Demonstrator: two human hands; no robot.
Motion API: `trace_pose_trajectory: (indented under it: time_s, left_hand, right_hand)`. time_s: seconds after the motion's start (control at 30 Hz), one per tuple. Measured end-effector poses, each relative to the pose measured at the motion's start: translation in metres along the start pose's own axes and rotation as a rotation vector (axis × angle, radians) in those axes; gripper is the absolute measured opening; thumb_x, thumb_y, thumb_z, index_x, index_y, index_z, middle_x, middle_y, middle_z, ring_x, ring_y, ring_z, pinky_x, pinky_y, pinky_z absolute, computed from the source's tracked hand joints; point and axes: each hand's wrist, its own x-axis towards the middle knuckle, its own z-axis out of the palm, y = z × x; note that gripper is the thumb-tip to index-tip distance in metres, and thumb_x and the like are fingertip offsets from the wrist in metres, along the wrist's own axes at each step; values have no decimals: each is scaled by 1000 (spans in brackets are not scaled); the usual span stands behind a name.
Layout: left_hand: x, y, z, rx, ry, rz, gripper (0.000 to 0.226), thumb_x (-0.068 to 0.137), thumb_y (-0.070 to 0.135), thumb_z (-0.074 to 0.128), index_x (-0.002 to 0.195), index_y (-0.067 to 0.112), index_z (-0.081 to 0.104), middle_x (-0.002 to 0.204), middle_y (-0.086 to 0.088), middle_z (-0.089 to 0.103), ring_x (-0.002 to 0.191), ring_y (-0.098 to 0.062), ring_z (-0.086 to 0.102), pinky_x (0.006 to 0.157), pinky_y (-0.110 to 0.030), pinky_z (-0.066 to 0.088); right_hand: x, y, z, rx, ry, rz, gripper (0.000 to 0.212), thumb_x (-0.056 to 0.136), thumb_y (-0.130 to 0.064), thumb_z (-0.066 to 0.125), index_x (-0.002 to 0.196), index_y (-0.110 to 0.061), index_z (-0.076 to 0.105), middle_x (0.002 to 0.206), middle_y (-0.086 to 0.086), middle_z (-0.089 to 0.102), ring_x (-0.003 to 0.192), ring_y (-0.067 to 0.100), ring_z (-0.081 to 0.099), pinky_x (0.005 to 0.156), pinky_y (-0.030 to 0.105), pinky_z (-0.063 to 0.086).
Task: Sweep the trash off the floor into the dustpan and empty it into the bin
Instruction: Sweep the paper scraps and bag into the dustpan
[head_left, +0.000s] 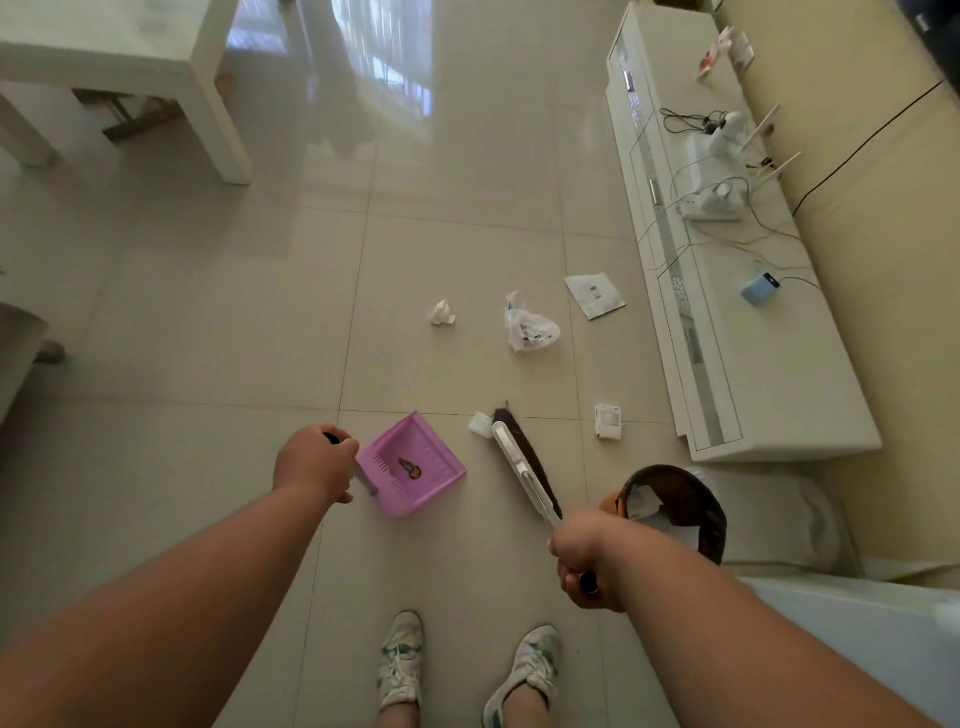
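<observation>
Glossy pale floor tiles are filling the room, with a low white cabinet running along the right wall and a white table standing at the upper left. A pink plastic dustpan is being held just above or on the floor by the left hand, which is closed around its dark handle; a small brown scrap is lying inside the pan. A broom with a white head and dark bristles is being gripped by the right hand, closed around its shaft, and its bristle tip is resting near a small white paper scrap. Further trash is lying scattered well apart ahead: a crumpled white tissue, a clear knotted plastic bag, a flat white packet and a small white box. A round dark-rimmed bin holding white paper is standing just beside the right forearm, near the end of the cabinet. Two white sneakers are being seen at the bottom edge.
</observation>
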Motion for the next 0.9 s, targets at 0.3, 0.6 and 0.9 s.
trace_pose_trajectory:
  time_s: [0.3,0.6,0.9]
  left_hand:
    - [3,3,0,30,-21,19,13,98,13,63,91,18,73,82,-14,77,62,-34,78,65,-55,71]
    - [-3,4,0,54,-46,31,8,100,21,66,96,20,73,89,-12,78,66,-33,79,64,-52,72]
    - [7,-6,-15,-45,-31,30,13,101,25,73,88,22,72,70,-8,81,73,-33,82,75,-55,71]
  right_hand:
    - [-18,-14,14,-429,-49,-128,20,100,0,42,102,-6,61,85,15,53,59,22,44,49,26,37]
    - [-42,-32,43,-556,-138,-226,27,100,-5,42,121,-1,59,87,18,52,55,22,44,58,35,39]
    - [-77,-39,5,-321,-139,-146,13,104,-17,50,110,-13,60,57,3,46,47,13,38,48,22,32]
